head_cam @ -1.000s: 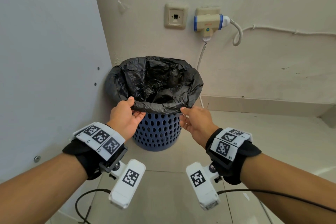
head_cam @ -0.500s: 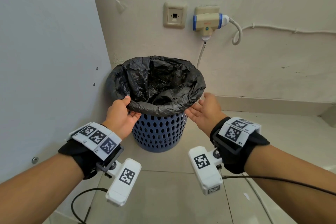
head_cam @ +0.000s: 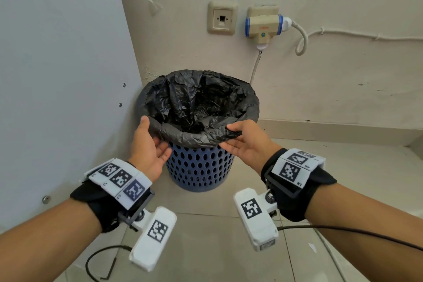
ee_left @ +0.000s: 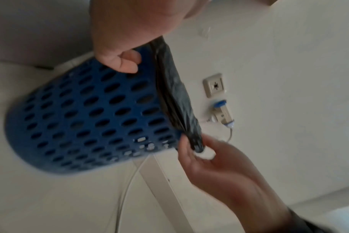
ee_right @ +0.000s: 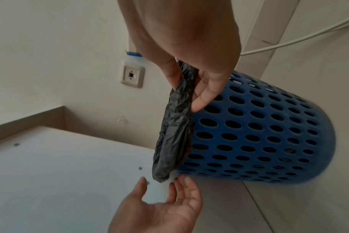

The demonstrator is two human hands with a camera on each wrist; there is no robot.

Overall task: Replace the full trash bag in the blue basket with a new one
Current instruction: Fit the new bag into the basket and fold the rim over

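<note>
A blue perforated basket [head_cam: 196, 167] [ee_left: 80, 118] [ee_right: 259, 134] stands on the floor in the corner. It is lined with a black trash bag [head_cam: 201, 103] [ee_left: 175, 94] [ee_right: 173, 134] whose edge is folded over the rim. My right hand [head_cam: 238, 142] [ee_right: 189, 82] [ee_left: 205, 157] pinches the fold at the front right between thumb and fingers. At the front left, my left hand [head_cam: 152, 142] [ee_right: 163, 201] [ee_left: 121, 59] lies open against the fold, thumb by the rim and fingers beneath it. The bag's contents are hidden.
A pale cabinet panel [head_cam: 57, 75] stands close on the basket's left, the wall right behind it. On the wall are a socket plate [head_cam: 221, 18] and a plug adapter [head_cam: 263, 25] with a white cable [head_cam: 255, 68] running down behind the basket. Tiled floor [head_cam: 343, 178] lies to the right.
My right hand left the front rim, swung out open to the right, then came back and pinched the fold. My left hand loosened from its grip and its fingers opened.
</note>
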